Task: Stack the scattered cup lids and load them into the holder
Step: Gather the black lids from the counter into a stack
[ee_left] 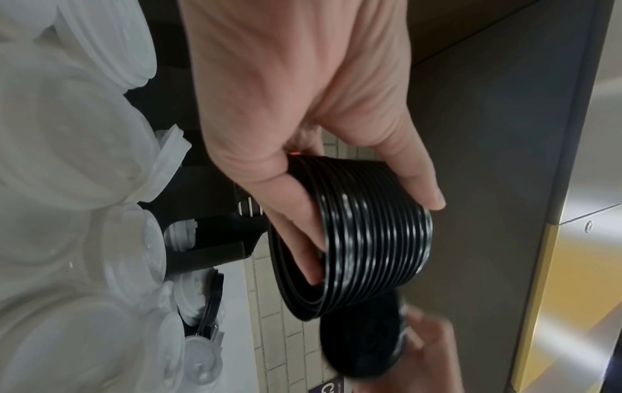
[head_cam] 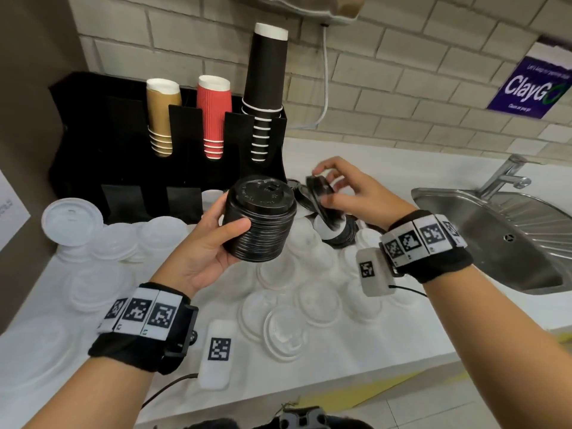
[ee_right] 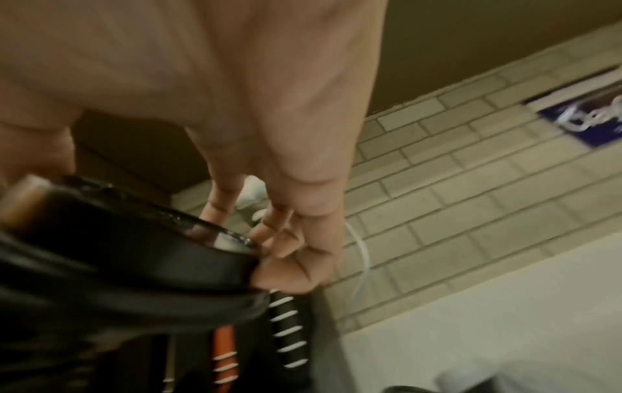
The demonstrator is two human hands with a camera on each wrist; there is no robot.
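Observation:
My left hand (head_cam: 216, 236) grips a tall stack of black lids (head_cam: 258, 218) above the counter, thumb on the near side; the left wrist view shows the same stack of black lids (ee_left: 373, 234) held by its ribbed rims. My right hand (head_cam: 335, 188) pinches a few more black lids (head_cam: 320, 195), tilted on edge, just right of the stack; in the right wrist view these black lids (ee_right: 134, 266) are blurred. The black holder (head_cam: 130, 144) stands at the back left. Several white and clear lids (head_cam: 309, 292) lie scattered on the white counter (head_cam: 387, 342).
The holder's upper slots carry gold cups (head_cam: 161, 119), red cups (head_cam: 213, 116) and a tall column of black cups (head_cam: 266, 88). More black lids (head_cam: 343, 233) lie under my right hand. A steel sink (head_cam: 510, 236) with a tap (head_cam: 507, 174) is at the right.

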